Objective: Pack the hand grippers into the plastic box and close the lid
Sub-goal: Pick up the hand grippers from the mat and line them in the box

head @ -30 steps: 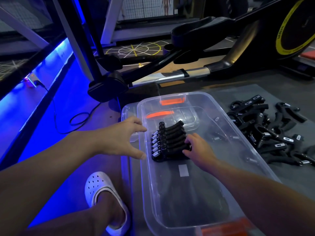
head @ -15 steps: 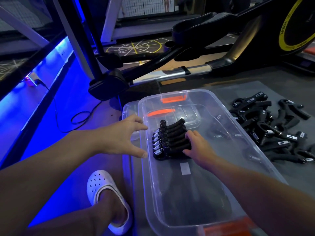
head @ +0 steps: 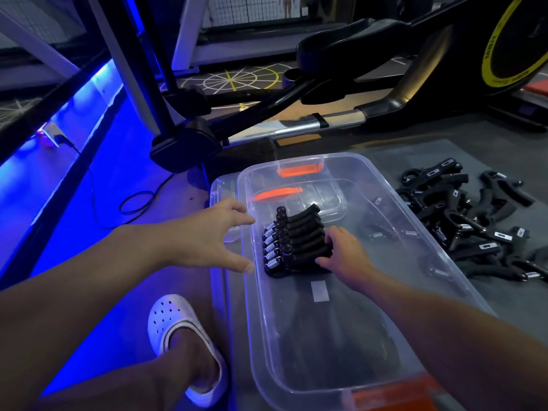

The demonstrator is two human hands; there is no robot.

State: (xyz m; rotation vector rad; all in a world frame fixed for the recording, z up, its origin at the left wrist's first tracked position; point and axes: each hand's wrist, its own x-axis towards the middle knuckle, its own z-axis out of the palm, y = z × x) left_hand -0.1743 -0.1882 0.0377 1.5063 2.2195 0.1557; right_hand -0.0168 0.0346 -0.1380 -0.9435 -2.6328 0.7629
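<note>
Left hand (head: 207, 238), fingers spread and empty, hovers at the left rim of a clear plastic box (head: 252, 307). Inside, the right hand (head: 344, 253) grasps a row of black foam-handled, steel-sprung hand grippers (head: 292, 241). A loose heap (head: 474, 221) lies right on a grey mat (head: 400, 155).

We see a row of hand grippers (head: 292, 241) in the plastic box (head: 394, 203). More hand grippers (head: 474, 221) lie on the mat (head: 504, 301) right of it.

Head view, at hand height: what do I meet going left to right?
Black cable → left hand → packed hand grippers → right hand → loose hand grippers on the mat.
</note>
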